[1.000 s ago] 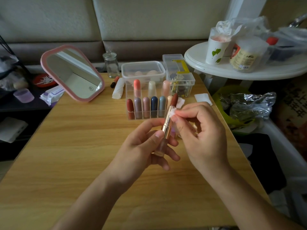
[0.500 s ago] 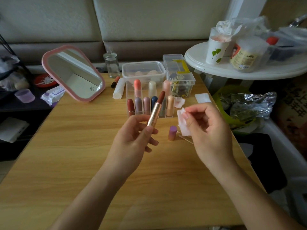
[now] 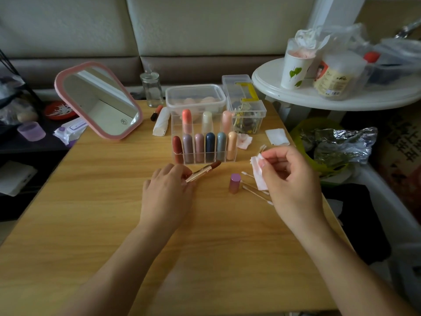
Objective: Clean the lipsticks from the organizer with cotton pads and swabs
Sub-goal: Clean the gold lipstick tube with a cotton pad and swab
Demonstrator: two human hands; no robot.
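My left hand [image 3: 167, 190] grips an uncapped gold lipstick [image 3: 202, 172] with a dark red tip, held low and nearly flat just in front of the clear organizer [image 3: 202, 161]. The organizer holds several capped lipsticks in two rows. My right hand [image 3: 289, 176] pinches a white cotton pad [image 3: 258, 171] with pink smears, to the right of the organizer. A purple lipstick cap [image 3: 234, 183] stands on the table between my hands. Several cotton swabs [image 3: 252, 189] lie beside the cap, partly under my right hand.
A pink-framed mirror [image 3: 100, 101] leans at the back left. Behind the organizer stand a glass jar [image 3: 152, 87], a lidded plastic tub [image 3: 196, 96] and a clear box [image 3: 246, 106]. Used pads [image 3: 245, 141] and a clean pad [image 3: 276, 136] lie nearby. A white round table [image 3: 319, 96] stands at the right.
My hands have parted: the left lowered the lipstick from upright to nearly flat near the table, and the right drew the cotton pad away to the right.
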